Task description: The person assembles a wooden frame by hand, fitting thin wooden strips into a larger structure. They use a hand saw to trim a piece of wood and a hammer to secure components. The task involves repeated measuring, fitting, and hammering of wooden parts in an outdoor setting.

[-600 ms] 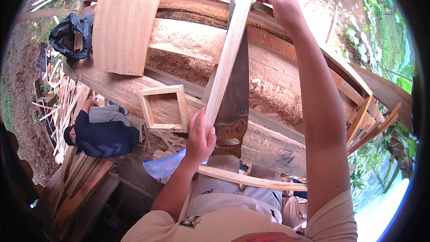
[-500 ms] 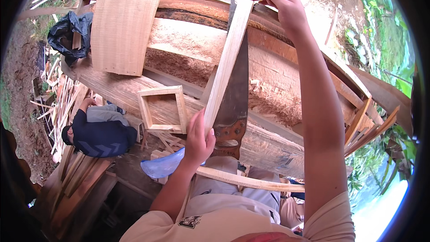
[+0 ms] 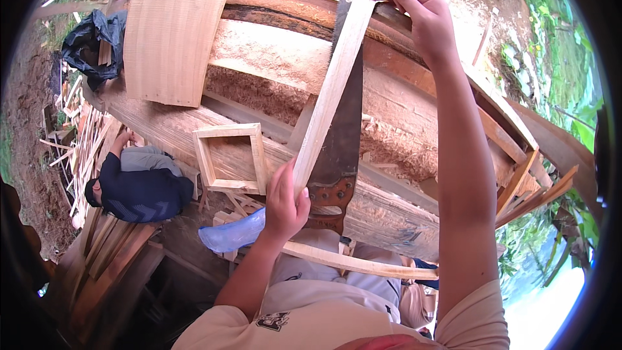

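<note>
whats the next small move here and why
Probably easing the wooden strip sideways, clear of the handsaw: the left hand holds its near end, the right hand is at its far end, and saw teeth show just beside it.

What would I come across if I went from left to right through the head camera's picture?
Black plastic bag → wide wooden board → small wooden frame → the person's left hand → saw → the person's right hand.
</note>
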### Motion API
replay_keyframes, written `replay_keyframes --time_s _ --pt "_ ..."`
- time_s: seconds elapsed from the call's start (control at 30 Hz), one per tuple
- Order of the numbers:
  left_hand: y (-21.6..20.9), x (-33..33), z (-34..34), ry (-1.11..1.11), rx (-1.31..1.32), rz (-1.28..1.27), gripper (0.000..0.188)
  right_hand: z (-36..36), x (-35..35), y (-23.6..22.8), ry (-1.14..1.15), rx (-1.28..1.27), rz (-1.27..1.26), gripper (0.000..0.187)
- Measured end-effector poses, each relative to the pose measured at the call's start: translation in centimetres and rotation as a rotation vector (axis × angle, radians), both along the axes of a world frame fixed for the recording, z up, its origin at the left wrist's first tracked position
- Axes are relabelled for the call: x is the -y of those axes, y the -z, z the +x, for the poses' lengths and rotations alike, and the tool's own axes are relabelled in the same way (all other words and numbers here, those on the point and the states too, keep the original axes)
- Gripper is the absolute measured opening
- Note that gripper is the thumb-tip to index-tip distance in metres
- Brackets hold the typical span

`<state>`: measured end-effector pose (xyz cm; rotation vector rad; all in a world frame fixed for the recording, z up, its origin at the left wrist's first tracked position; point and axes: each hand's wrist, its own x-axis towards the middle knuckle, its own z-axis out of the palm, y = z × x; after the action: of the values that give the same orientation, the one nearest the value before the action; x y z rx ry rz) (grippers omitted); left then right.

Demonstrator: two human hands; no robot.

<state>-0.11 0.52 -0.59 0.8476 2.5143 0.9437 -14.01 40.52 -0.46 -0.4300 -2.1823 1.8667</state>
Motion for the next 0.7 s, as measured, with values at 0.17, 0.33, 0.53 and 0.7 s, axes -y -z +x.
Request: replay_keyframes --time_s 0.17,0.33,0.53,0.7 --pt "-0.1 -0.1 -0.4 -0.014 0.008 0.035 0.058 -0.2 0.9 -0.1 0.065 0.015 -0.011 0.034" --pt "-0.5 0.2 -0.8 -0.027 0.025 0.084 0.058 0.1 0.7 -0.1 0.046 -0.036 -0.053 0.029" --pt "0.0 0.7 -1.1 -0.025 0.033 0.146 0.058 -0.1 0.4 1.0 0.108 -0.041 -0.18 0.03" --pt "0.3 1.0 -1.1 -0.042 0.046 0.169 0.059 0.0 1.1 0.6 0.208 -0.03 -0.171 0.031"
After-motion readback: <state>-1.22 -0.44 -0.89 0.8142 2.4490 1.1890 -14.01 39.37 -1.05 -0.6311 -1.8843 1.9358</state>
